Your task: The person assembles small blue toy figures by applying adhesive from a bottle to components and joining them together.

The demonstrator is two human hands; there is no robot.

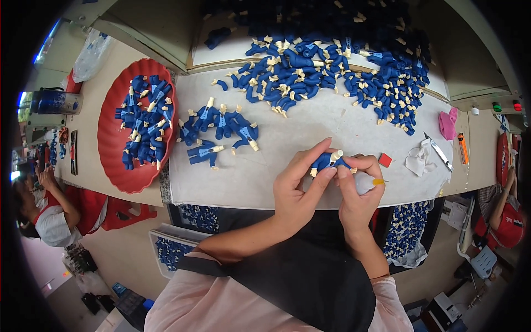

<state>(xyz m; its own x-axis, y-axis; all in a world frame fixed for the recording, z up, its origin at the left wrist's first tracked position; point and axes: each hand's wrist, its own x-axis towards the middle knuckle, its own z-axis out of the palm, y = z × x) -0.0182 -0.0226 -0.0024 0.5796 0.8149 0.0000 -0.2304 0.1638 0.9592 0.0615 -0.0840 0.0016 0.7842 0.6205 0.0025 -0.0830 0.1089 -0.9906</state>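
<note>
Your two forearms rise from the lower edge of the frame and meet just right of centre, over the near edge of the tabletop [310, 138]. Your left hand [298, 185] is turned palm inward, wrist bent, its thumb and long fingers wrapped from the left around a small blue figure [327, 161] with cream-coloured hands; its grip is closed on that figure. Your right hand [358, 188] stands just beside it, knuckles toward the camera, fingers curled. Its grip is closed too: the fingertips pinch the figure's right side, while a small white bottle with an orange tip [368, 181] sits tucked in the same hand, tip pointing right.

The figure is held just above the tabletop, between both hands. A row of finished blue figures [218, 130] lies at centre left, a red tray [110, 160] of parts at the left, and a big pile of blue parts [326, 66] across the top.
</note>
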